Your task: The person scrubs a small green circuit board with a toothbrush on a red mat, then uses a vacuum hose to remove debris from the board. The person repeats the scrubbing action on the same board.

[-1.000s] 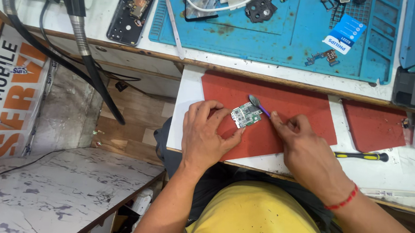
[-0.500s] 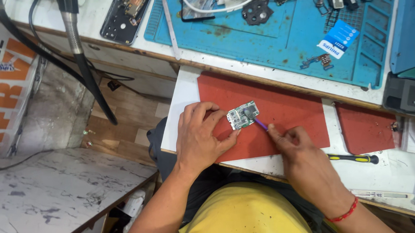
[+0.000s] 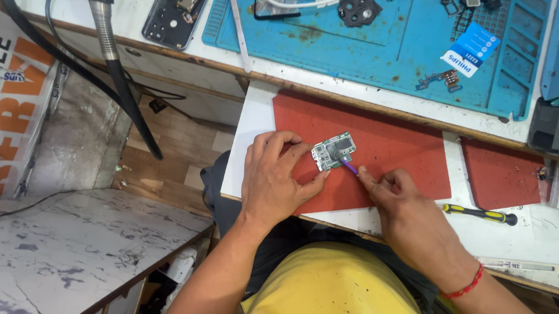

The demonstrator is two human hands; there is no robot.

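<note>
Left hand pinches small circuit board flat on red mat, near tabletop's front edge. Right hand grips purple tool, tip touching board. Yellow-handled screwdriver lies just right.

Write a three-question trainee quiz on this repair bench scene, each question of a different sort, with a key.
1. True or false: the small circuit board lies on the blue mat.
2. Which hand holds the thin purple-tipped tool? A) left hand B) right hand C) neither
3. Fill in: the screwdriver with the yellow and black handle lies to the right hand's ____ side, untouched.

Key:
1. False; it lies on the red mat.
2. B; the left hand steadies the board at its lower left edge.
3. Right.
</note>
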